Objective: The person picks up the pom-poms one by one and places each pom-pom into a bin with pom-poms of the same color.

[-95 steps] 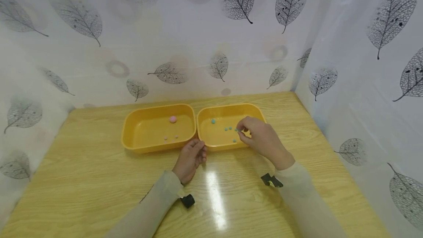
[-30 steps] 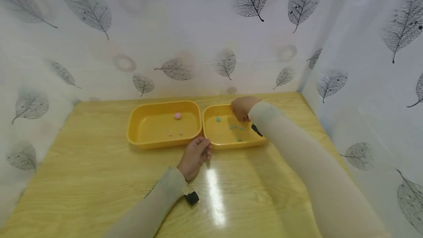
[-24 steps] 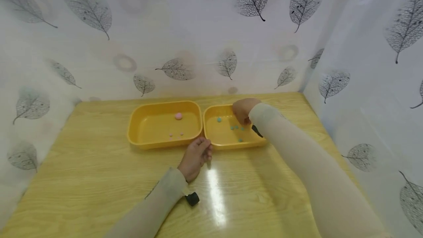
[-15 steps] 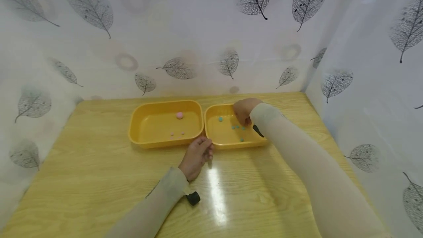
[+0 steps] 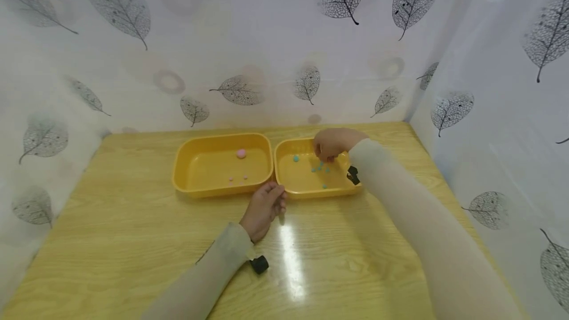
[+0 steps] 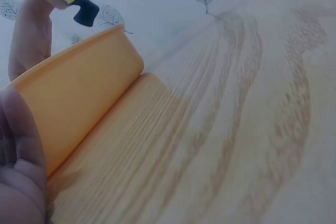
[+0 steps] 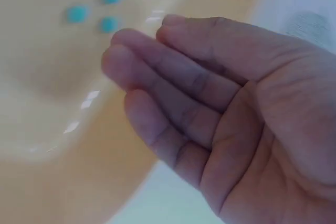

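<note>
Two yellow plastic trays stand side by side on the table. My left hand [image 5: 263,210] grips the near left corner of the right tray [image 5: 322,194] with thumb and fingertips; in the left wrist view its palm lies beside the tray's outer wall. Over the back of that tray hovers my right hand [image 5: 334,143], palm down. Its fingers are loosely bent, with nothing visible between them in the right wrist view. Several small teal balls [image 7: 77,13] lie on the tray floor just beyond the fingertips. A larger teal ball [image 5: 296,158] sits near the back left corner.
The left tray [image 5: 222,194] holds a larger pink ball [image 5: 241,153] and several tiny pink ones [image 5: 245,177]. White leaf-patterned sheeting [image 5: 266,38] rises behind the trays and along both sides of the wood-grain table [image 5: 133,241].
My right hand has moved from the tray's near right part to its back, and in the last half second has lifted slightly, uncovering another small teal ball. The left hand stays at the corner.
</note>
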Demonstrator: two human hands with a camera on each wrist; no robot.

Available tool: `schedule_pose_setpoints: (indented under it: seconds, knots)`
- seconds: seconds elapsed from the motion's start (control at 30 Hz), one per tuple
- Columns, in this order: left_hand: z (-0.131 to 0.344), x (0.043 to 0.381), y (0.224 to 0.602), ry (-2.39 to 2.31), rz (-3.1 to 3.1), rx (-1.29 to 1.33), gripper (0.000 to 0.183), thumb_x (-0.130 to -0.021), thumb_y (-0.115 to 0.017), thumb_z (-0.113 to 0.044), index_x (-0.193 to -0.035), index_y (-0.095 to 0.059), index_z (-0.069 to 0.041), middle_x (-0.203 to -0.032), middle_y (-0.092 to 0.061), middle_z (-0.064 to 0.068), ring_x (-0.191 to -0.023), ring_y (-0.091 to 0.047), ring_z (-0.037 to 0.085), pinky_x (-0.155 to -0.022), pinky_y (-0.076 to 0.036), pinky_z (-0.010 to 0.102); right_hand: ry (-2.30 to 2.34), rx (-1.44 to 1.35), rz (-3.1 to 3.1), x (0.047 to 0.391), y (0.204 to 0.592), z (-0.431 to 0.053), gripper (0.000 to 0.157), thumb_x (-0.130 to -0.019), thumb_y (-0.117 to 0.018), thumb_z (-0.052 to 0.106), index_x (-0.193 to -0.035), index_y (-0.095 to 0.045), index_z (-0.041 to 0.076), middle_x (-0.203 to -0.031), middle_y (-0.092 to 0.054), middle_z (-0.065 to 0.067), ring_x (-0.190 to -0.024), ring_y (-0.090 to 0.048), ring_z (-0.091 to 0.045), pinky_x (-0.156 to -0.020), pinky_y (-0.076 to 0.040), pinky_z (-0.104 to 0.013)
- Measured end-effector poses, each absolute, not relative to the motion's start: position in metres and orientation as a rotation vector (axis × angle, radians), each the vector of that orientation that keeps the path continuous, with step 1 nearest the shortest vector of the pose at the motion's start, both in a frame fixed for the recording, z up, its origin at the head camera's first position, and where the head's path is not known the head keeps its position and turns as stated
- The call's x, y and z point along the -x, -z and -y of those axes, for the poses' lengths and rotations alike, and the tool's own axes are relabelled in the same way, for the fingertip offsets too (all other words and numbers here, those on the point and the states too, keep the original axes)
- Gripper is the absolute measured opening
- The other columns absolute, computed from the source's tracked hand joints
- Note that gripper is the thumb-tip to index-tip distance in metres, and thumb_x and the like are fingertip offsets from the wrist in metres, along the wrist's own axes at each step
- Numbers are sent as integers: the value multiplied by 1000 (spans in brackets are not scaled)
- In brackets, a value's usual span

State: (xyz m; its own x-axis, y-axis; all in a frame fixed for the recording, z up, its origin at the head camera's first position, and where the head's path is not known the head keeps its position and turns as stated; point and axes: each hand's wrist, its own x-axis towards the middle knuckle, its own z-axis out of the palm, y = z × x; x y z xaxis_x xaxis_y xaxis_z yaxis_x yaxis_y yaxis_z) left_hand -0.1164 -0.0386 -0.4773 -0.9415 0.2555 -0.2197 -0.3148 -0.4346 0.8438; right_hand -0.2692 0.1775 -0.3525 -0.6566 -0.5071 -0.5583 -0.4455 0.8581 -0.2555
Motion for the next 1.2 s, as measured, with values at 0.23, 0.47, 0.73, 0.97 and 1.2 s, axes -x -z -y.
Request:
schedule_pose_setpoints:
  seconds: [0.23,0.47,0.73,0.97,1.2]
  knots:
    - [41,117,474,-2387,-1425,104,19,-93,-62,-27,-92,-52,-11,-92,-58,7,-69,-55,10,-60,-49,22,450,789,-2612,234,335,-201,15,-96,-54,21,-105,-64,15,-93,-68,-1,-79,-64,-16,-73,-51,-35]
    - [41,117,474,-2337,-1467,95,25,-91,-63,-32,-98,-55,-10,-96,-60,7,-73,-58,10,-64,-53,23,846,956,-2873,177,349,-221,8,-95,-58,20,-98,-65,18,-79,-65,11,-69,-59,-4,-65,-50,-29]
    - [42,117,472,-2323,-1484,126,26,-93,-60,-32,-103,-55,-8,-97,-60,8,-75,-58,11,-67,-53,24,973,1160,-2978,145,366,-229,7,-91,-63,15,-95,-66,20,-74,-63,14,-64,-54,2,-56,-46,-22]
    - [42,105,465,-2315,-1516,105,43,-89,-58,-52,-88,-52,-9,-80,-55,4,-68,-54,14,-59,-50,27,981,1226,-2981,144,370,-230,9,-90,-64,10,-95,-67,18,-74,-63,14,-63,-54,3,-53,-45,-20]
    - [53,86,446,-2266,-1739,-338,43,-98,-46,-46,-83,-46,-5,-74,-52,7,-66,-51,19,-59,-49,31,1152,1238,-3068,146,368,-234,8,-87,-63,10,-92,-68,16,-74,-63,14,-65,-55,1,-54,-43,-15]
